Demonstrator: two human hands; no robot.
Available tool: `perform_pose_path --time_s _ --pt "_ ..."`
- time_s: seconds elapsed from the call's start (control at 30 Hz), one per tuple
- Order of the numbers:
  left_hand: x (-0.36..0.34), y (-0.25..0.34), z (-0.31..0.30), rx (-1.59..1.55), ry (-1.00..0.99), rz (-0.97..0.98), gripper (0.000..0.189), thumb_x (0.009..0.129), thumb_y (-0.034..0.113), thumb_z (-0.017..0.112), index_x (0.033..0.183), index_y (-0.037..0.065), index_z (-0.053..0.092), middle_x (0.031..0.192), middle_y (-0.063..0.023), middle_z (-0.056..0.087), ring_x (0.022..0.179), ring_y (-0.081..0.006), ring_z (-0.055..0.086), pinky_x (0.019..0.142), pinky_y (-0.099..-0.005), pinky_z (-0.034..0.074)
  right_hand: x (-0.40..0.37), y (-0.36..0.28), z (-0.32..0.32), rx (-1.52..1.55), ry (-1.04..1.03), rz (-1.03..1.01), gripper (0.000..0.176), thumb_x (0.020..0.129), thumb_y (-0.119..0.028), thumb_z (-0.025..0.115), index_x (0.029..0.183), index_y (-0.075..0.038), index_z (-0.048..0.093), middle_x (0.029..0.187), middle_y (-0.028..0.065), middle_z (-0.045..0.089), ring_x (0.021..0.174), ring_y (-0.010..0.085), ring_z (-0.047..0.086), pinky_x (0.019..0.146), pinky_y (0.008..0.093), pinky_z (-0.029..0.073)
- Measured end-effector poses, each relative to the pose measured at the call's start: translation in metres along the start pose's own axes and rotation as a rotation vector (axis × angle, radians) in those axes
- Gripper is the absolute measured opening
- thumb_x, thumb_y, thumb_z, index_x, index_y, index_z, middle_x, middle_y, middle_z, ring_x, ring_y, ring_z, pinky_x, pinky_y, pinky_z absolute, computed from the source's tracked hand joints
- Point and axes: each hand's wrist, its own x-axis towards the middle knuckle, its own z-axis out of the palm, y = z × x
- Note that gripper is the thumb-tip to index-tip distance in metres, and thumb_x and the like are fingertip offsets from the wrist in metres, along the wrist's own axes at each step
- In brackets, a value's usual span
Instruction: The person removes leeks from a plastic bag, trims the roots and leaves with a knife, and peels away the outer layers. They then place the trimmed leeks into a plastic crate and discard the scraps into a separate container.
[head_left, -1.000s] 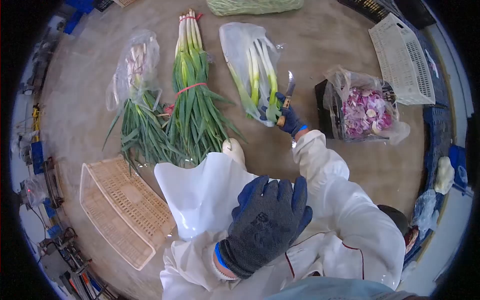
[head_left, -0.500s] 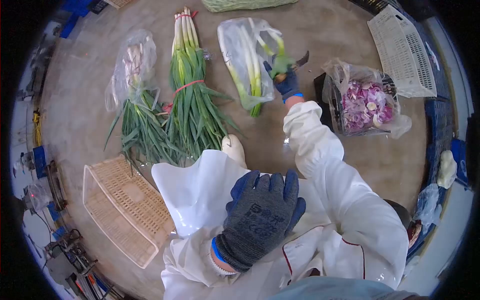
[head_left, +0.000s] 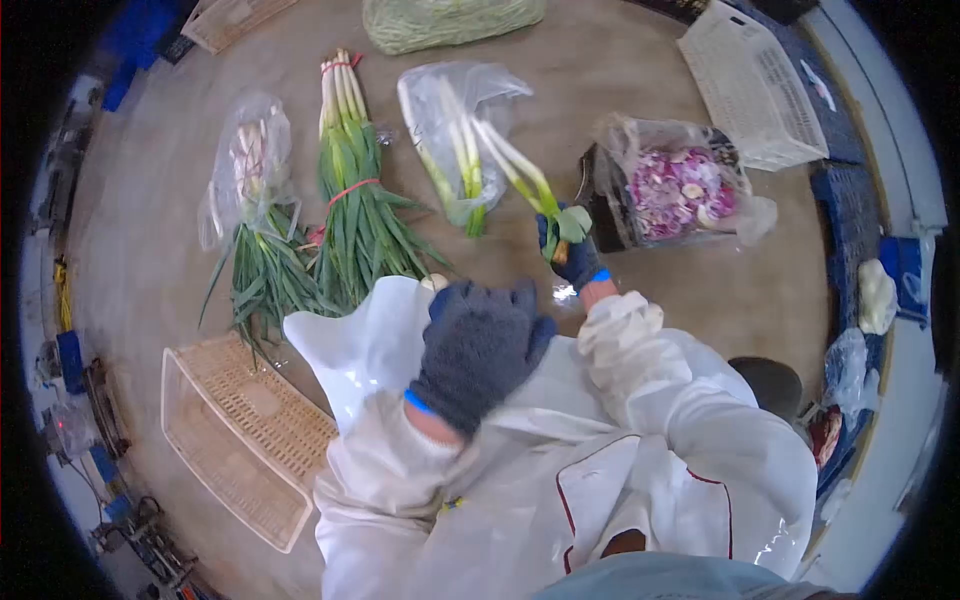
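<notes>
My right hand [head_left: 572, 255], in a dark glove, is closed around the green end of some scallion stalks [head_left: 515, 165]. A brown, wood-coloured handle shows in the same grip, and a dark curved blade rises beside it. The white ends of the stalks point toward a clear plastic bag [head_left: 487, 85] with more scallions [head_left: 462, 160] in it. My left hand [head_left: 482, 345], gloved, hovers over the white apron [head_left: 350, 345], back upward, fingers apart and holding nothing visible.
Left of the bag lie a large tied scallion bundle [head_left: 350, 190] and a bagged bunch [head_left: 255, 170]. A black box lined with plastic holds purple-white peelings [head_left: 685, 190]. A beige crate [head_left: 250, 430] lies at lower left, a white crate [head_left: 755, 85] at upper right.
My right hand has drawn back toward me, bringing the scallion stalks out from the bag. My left hand has shifted slightly left and up. The camera view has tilted a little.
</notes>
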Motion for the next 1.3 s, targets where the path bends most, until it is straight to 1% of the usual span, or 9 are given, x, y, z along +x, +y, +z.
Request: perform_pose_path --time_s 0.07,0.23,0.37,0.43,0.5,0.57,0.67,0.93,1.3 --pt "0.006 -0.002 0.015 -0.057 0.040 -0.016 0.040 0.086 0.038 0.062 0.108 0.004 0.064 0.082 -0.0163 0.066 0.078 -0.0330 0.063 0.071 -0.0467 0.047 -0.044 -0.013 0.034 -0.219 -0.141 0.109 0.037 0.098 -0.036 0.049 0.119 -0.007 0.057 0.109 0.0144 0.064 0.096 0.0268 0.065 0.083 0.0397 0.056" --pt "0.057 -0.029 0.107 -0.224 0.130 -0.190 0.052 0.089 0.055 0.057 0.106 0.007 0.066 0.086 -0.0163 0.069 0.080 -0.0364 0.066 0.075 -0.0477 0.051 -0.115 -0.030 0.162 -0.815 0.185 -0.194 0.022 0.093 -0.019 0.059 0.112 -0.008 0.061 0.094 0.0079 0.066 0.078 0.0181 0.066 0.066 0.0325 0.055" --pt "0.098 -0.006 0.108 -1.681 -0.337 -0.660 0.064 0.086 0.067 0.053 0.107 0.008 0.066 0.092 -0.0134 0.069 0.089 -0.0352 0.066 0.086 -0.0474 0.050 -0.163 -0.036 0.230 -1.394 -0.009 -0.382 0.038 0.081 -0.006 0.067 0.118 -0.004 0.060 0.106 0.0053 0.066 0.090 0.0145 0.065 0.077 0.0315 0.053" --pt "0.102 0.019 0.095 -2.243 -0.450 -0.592 0.068 0.085 0.070 0.052 0.108 0.008 0.065 0.098 -0.0131 0.068 0.094 -0.0339 0.065 0.090 -0.0468 0.050 -0.196 -0.031 0.254 -1.716 -0.273 -0.523 0.042 0.077 -0.005 0.067 0.119 -0.004 0.060 0.109 0.0051 0.066 0.095 0.0147 0.064 0.083 0.0325 0.052" --pt "0.127 0.016 0.100 -2.381 -0.486 0.001 0.067 0.086 0.059 0.058 0.119 0.001 0.056 0.112 -0.0180 0.063 0.103 -0.0326 0.061 0.096 -0.0473 0.048 -0.230 -0.022 0.270 -1.967 -0.289 -0.487 0.046 0.076 -0.006 0.067 0.121 -0.009 0.060 0.107 0.0098 0.064 0.097 0.0224 0.063 0.085 0.0357 0.050" --pt "0.131 0.030 0.101 -2.259 -0.178 -0.194 0.053 0.088 0.038 0.064 0.123 -0.001 0.052 0.113 -0.0178 0.063 0.103 -0.0322 0.061 0.096 -0.0462 0.048 -0.254 -0.015 0.277 -2.218 -0.302 -0.447 0.050 0.075 -0.007 0.066 0.123 -0.014 0.060 0.106 0.0146 0.063 0.100 0.0302 0.062 0.087 0.0389 0.049" --pt "0.126 0.052 0.074 -2.032 0.113 0.162 0.046 0.086 0.014 0.065 0.127 0.000 0.048 0.116 -0.0165 0.061 0.103 -0.0313 0.061 0.094 -0.0447 0.050 -0.256 -0.027 0.256 -2.462 -0.400 -0.502 0.055 0.073 -0.006 0.067 0.126 -0.019 0.059 0.112 0.0176 0.059 0.102 0.0385 0.058 0.087 0.0423 0.048" --pt "0.120 0.063 0.043 -1.934 0.262 0.280 0.058 0.081 0.001 0.067 0.134 0.006 0.044 0.118 -0.0146 0.059 0.103 -0.0282 0.061 0.088 -0.0430 0.052 -0.243 -0.024 0.283 -2.180 -0.622 -0.520 0.059 0.070 -0.001 0.067 0.125 -0.021 0.062 0.134 0.0200 0.047 0.117 0.0400 0.053 0.097 0.0422 0.045" --pt "0.103 0.066 0.045 -1.632 0.094 0.193 0.060 0.074 -0.002 0.072 0.129 0.000 0.049 0.110 -0.0130 0.064 0.097 -0.0267 0.065 0.087 -0.0393 0.053 -0.217 -0.062 0.276 -1.149 -0.193 -0.566 0.052 0.092 -0.007 0.058 0.141 0.000 0.041 0.139 0.0116 0.051 0.127 0.0190 0.049 0.107 0.0335 0.038"
